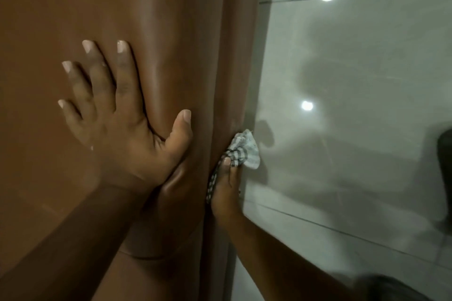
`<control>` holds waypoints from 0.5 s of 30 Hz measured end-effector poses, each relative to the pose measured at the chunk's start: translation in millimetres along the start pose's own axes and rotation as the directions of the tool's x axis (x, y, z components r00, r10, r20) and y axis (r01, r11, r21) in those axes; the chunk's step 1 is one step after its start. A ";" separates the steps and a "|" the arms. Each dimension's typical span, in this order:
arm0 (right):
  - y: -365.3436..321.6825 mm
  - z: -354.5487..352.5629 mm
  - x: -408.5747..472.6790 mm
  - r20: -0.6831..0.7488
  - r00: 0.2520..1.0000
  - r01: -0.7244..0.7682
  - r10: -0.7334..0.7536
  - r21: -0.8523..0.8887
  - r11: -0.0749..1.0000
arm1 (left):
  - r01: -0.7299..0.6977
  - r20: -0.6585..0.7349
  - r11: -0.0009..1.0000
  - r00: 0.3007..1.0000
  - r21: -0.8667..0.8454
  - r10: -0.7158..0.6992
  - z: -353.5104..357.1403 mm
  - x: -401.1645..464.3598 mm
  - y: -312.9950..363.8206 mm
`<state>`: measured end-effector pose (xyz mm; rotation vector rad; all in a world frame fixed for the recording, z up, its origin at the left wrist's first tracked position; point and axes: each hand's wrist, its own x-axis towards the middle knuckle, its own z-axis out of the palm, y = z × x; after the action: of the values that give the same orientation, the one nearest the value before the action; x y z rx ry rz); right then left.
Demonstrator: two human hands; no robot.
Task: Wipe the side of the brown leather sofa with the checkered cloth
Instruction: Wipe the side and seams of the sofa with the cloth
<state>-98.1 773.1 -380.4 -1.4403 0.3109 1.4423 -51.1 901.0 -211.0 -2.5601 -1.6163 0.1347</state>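
The brown leather sofa [151, 19] fills the left half of the head view, its smooth top surface and rounded edge close to the camera. My left hand [117, 120] lies flat on the leather with fingers spread and the thumb pressing into the rounded edge. My right hand [226, 190] reaches down along the sofa's side, shut on the checkered cloth [242, 150]. The cloth is bunched, white with dark checks, and pressed against the side panel of the sofa. Most of my right hand's fingers are hidden behind the sofa's edge.
A glossy pale tiled floor [354, 80] with dark grout lines spreads to the right of the sofa and reflects ceiling lights. A dark object [446, 166] stands at the right edge of the view. A dark blurred shape sits at the bottom right corner.
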 end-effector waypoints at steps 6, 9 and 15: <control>-45.7 10.1 100.9 -0.065 0.996 0.062 -0.053 0.146 0.987 | -0.002 -0.080 1.000 0.997 -0.011 0.001 12.8 1.8 -3.8; -109.1 19.9 122.6 -0.078 0.975 0.215 -0.209 0.069 0.974 | -0.006 -0.104 1.000 0.995 -0.009 0.005 17.1 4.7 -2.7; -66.4 5.0 23.4 0.145 0.976 0.176 -0.160 -0.104 0.979 | -0.003 -0.102 1.000 0.995 0.001 0.003 17.1 2.0 -2.8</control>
<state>-44.1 816.8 -368.4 -1.4166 0.0182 1.4309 -55.0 904.9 -227.5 -2.5243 -1.5756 0.0053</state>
